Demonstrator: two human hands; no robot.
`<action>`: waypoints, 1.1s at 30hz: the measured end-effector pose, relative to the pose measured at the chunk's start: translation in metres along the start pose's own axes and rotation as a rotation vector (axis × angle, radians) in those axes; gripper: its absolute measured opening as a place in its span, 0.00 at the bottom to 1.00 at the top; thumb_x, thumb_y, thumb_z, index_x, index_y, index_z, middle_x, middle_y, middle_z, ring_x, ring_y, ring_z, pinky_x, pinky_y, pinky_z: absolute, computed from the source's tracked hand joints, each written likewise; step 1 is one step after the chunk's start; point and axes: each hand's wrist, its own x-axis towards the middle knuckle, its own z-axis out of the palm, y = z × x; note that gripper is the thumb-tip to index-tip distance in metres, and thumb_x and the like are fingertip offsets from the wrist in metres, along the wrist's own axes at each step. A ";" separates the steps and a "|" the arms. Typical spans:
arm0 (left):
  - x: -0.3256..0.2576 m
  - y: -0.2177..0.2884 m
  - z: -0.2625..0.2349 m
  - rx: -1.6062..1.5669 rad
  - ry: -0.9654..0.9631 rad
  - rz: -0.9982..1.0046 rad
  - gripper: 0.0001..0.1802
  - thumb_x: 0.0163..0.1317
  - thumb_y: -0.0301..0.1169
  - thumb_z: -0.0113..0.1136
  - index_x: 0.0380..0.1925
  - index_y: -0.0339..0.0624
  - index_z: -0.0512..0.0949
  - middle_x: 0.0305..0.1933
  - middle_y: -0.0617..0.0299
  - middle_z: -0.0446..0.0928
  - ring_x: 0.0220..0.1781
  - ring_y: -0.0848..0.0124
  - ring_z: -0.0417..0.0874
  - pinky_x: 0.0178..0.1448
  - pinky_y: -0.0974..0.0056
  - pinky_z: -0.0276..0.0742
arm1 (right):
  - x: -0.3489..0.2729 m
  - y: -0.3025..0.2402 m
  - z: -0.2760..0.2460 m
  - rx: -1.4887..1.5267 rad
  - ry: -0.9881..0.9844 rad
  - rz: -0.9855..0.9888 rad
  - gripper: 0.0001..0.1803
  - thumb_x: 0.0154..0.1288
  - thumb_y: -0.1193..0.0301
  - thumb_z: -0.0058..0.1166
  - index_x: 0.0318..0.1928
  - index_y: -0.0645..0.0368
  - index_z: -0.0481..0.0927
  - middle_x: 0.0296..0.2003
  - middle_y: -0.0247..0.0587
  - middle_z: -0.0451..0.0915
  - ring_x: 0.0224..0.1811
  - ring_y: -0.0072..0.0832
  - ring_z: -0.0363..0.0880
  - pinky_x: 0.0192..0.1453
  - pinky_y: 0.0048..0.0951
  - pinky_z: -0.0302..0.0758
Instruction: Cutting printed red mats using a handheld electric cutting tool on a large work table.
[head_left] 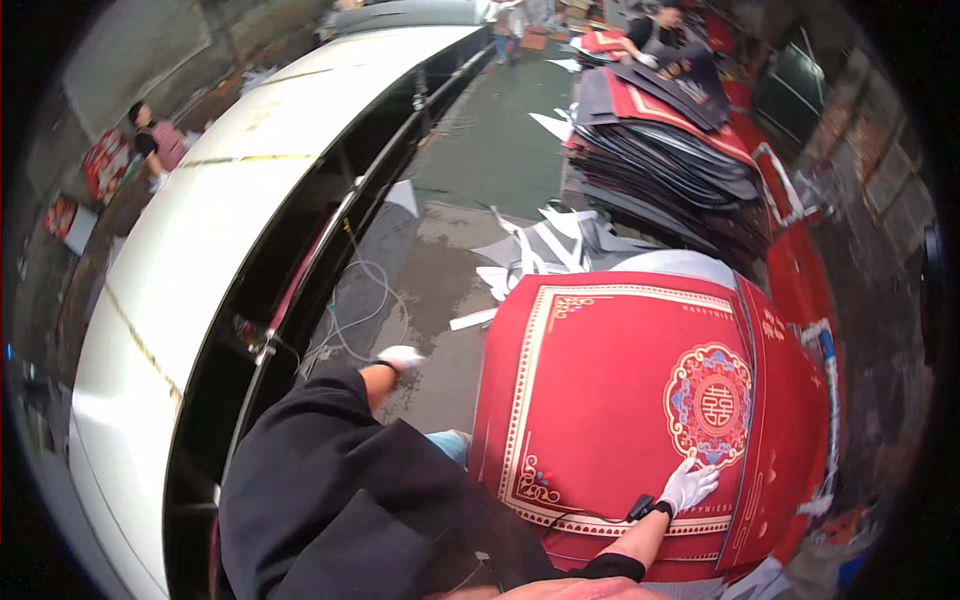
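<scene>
1. My right hand [688, 485], in a white glove, lies flat with fingers spread on the red printed sheet [620, 400]. It grips nothing; it only presses on the surface near the sheet's near edge.
2. Just above that hand's fingertips sits the round ornamental medallion [710, 403] printed on the sheet; a cream patterned border runs around the sheet and passes under the hand.
3. A small dark wrist device [640, 508] sits at the right wrist, touching the sheet.
4. My left hand [402, 359], also gloved in white, hangs off to the left of the sheet, well apart from it, over the wet grey floor [440, 270]. It looks loosely curled; I cannot tell whether it holds anything.
5. Beyond the left hand a loop of pale cable [365, 300] lies on the floor, just beside the long white machine table [190, 260], whose dark frame rail runs along that side.
6. Past the far edge of the sheet, white and grey offcuts [540, 250] litter the floor.
7. Farther ahead of my right hand, a tall stack of dark and red sheets [670, 150] stands.
8. A person [660, 35] works behind that stack; another person [155, 140] stands far to the left beyond the table.
</scene>
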 end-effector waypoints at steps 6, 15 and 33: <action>-0.225 -0.289 0.078 -0.088 0.309 -0.875 0.20 0.65 0.34 0.41 0.43 0.43 0.84 0.49 0.46 0.80 0.53 0.51 0.81 0.58 0.50 0.75 | -0.071 -0.021 -0.013 -0.014 0.001 -0.090 0.36 0.72 0.47 0.34 0.68 0.62 0.62 0.67 0.49 0.63 0.69 0.47 0.60 0.71 0.44 0.61; -0.330 -0.275 0.269 -0.391 0.057 -0.759 0.17 0.63 0.35 0.49 0.48 0.49 0.81 0.53 0.56 0.80 0.54 0.55 0.81 0.56 0.52 0.77 | -0.136 -0.040 -0.039 -0.310 0.197 -0.266 0.15 0.62 0.62 0.45 0.30 0.52 0.85 0.42 0.50 0.77 0.45 0.44 0.73 0.46 0.49 0.68; -0.363 -0.560 0.233 -1.143 0.623 -0.982 0.18 0.68 0.40 0.43 0.30 0.40 0.79 0.31 0.52 0.79 0.36 0.57 0.78 0.41 0.55 0.72 | -0.375 -0.347 -0.042 0.559 -0.356 -0.684 0.26 0.64 0.59 0.49 0.48 0.75 0.75 0.46 0.70 0.76 0.49 0.59 0.74 0.54 0.50 0.70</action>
